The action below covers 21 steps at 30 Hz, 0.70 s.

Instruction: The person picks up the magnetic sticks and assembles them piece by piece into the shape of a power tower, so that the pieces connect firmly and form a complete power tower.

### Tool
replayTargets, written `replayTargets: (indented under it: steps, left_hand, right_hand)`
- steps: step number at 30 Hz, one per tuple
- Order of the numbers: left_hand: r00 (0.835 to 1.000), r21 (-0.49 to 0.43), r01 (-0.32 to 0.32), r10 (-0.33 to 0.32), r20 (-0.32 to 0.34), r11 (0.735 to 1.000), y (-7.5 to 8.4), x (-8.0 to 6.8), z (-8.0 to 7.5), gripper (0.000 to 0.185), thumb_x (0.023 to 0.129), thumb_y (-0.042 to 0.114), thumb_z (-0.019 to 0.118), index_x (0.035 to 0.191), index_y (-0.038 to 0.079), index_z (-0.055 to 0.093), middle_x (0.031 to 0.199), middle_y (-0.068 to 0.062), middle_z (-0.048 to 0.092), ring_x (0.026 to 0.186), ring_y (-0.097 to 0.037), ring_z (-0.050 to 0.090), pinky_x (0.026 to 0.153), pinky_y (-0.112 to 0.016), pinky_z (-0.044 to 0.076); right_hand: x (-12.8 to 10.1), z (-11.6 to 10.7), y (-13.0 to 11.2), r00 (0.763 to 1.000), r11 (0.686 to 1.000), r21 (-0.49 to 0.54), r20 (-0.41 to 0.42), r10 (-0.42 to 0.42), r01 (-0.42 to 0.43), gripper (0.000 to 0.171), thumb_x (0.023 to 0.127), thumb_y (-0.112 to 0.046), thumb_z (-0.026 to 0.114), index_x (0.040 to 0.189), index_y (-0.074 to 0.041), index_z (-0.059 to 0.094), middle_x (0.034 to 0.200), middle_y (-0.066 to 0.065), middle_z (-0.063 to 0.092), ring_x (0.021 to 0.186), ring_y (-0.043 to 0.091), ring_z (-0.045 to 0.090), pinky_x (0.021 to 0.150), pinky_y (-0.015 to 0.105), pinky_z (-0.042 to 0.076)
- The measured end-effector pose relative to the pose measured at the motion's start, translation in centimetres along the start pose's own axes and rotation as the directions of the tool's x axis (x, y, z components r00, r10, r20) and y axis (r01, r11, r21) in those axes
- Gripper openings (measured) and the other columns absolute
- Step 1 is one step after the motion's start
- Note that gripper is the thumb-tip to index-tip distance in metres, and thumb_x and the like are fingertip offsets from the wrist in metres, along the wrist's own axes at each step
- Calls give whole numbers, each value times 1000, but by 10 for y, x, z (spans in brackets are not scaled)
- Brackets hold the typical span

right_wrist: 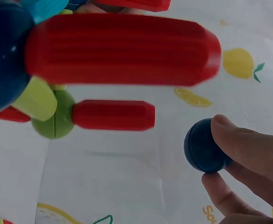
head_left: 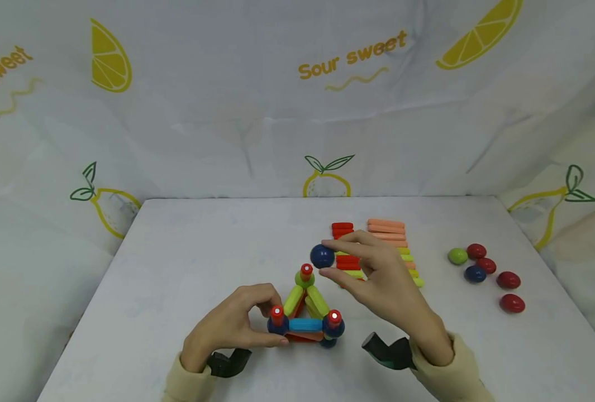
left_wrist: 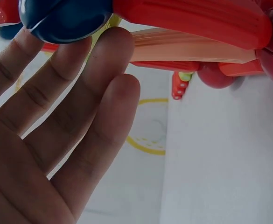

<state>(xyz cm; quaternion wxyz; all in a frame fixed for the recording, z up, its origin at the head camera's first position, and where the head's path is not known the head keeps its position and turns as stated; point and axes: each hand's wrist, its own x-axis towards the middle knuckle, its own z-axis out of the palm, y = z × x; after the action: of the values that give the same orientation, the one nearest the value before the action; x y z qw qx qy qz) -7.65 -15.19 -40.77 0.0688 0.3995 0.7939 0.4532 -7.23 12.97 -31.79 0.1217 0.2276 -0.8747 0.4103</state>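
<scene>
A stick-and-ball structure (head_left: pixel 304 324) of coloured rods and balls stands on the table, triangular from above. Red rods (right_wrist: pixel 122 49) rise from its upper blue and green balls. My left hand (head_left: pixel 244 319) holds the structure around its left front corner, the thumb in front and the fingers behind. In the left wrist view, fingertips (left_wrist: pixel 113 46) touch a blue ball (left_wrist: pixel 66 18). My right hand (head_left: pixel 377 276) pinches a loose blue ball (head_left: pixel 322 256) between thumb and fingers. That ball is held beyond the structure's back red rod, apart from it in the right wrist view (right_wrist: pixel 205 145).
Behind my right hand lie rows of rods: red ones (head_left: pixel 342 226), orange ones (head_left: pixel 386 223) and yellow-green ones (head_left: pixel 418 282), partly hidden. Farther right are loose balls: a green one (head_left: pixel 457 256), a blue one (head_left: pixel 475 274) and several red ones (head_left: pixel 508 280). A patterned cloth (head_left: pixel 201 139) hangs behind the table.
</scene>
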Motion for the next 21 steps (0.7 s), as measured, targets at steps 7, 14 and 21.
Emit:
replayTargets:
  steps: [7, 14, 21]
  left_hand:
    - [1000, -2, -16, 16, 6, 1000, -1, 2, 0, 32, 80, 26, 89, 96, 17, 63, 87, 4, 66, 81, 1, 56, 74, -25, 58]
    - [1000, 11, -4, 4, 3, 1000, -1, 1, -1, 32, 80, 26, 89, 96, 18, 63, 87, 5, 66, 82, 1, 56, 76, -23, 57]
    - [1000, 13, -11, 11, 9, 1000, -2, 1, -2, 32, 80, 26, 89, 96, 18, 63, 87, 5, 66, 82, -1, 57, 75, -26, 58]
  right_hand:
    - [13, 17, -9, 997, 998, -58, 79, 15, -10, 43, 78, -17, 89, 119, -11, 77, 104, 0, 74, 81, 9, 56, 59, 20, 42]
    - [16, 23, -8, 996, 996, -88, 87, 0, 8, 41, 79, -16, 88, 119, -10, 77, 103, 3, 74, 84, 13, 61, 61, 20, 46]
    - [12, 21, -10, 995, 990, -137, 96, 21, -7, 43, 79, -19, 88, 119, -11, 76, 105, 1, 74, 93, 16, 68, 72, 23, 53]
